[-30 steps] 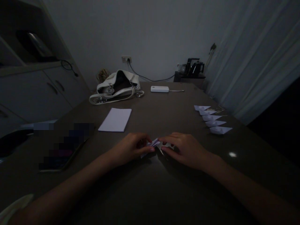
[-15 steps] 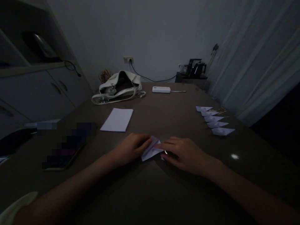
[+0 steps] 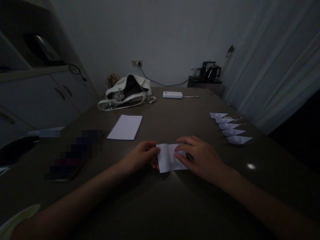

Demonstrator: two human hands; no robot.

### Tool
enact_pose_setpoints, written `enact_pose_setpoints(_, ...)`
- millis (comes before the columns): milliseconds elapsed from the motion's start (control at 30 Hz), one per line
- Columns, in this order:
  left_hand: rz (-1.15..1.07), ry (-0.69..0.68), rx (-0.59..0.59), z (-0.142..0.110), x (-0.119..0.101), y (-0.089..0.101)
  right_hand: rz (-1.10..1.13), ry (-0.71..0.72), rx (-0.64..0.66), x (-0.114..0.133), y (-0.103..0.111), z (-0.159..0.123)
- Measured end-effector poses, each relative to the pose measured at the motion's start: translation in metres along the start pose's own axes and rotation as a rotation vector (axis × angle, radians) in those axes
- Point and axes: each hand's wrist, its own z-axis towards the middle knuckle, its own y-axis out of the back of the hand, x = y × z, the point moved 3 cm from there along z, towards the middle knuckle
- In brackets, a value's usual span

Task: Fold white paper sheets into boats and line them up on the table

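A small folded sheet of white paper [image 3: 164, 160] is between my hands, near the middle of the table, with a raised crease down its centre. My left hand [image 3: 143, 155] pinches its left edge, thumb on top and the other fingers curled beneath. On the right half, my right hand [image 3: 198, 156] has its thumb and index fingertip close together at the paper, gripping near the crease; the other fingers are bent above it. Several white folded paper boats [image 3: 239, 140] stand in a row on the right side of the table.
A stack of white paper [image 3: 126, 127] lies left of centre. A partly pixelated phone [image 3: 72, 156] sits further left. Toward the back are a white handbag [image 3: 130, 90] and a white power bank [image 3: 172, 95] with a short cable. A black kettle [image 3: 212, 73] stands beyond the table.
The paper has gone from a slanted, pointed shape to a roughly rectangular one with a central crease. My left thumb now pinches its edge; my right hand has shifted slightly right.
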Motion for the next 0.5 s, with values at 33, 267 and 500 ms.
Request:
enact_pose_setpoints(33, 0.047, 0.011, 0.007, -0.001, 0.001, 0.000, -0.009, 0.008, 0.006, 0.000, -0.001, 0.000)
enact_pose_setpoints(267, 0.794, -0.174, -0.247, -0.013, -0.009, 0.008, 0.042, 0.151, 0.212, 0.011, -0.011, -0.001)
enact_pose_setpoints(500, 0.893, -0.108, -0.275, -0.013, -0.007, 0.014, 0.035, 0.176, 0.257, 0.016, -0.013, -0.003)
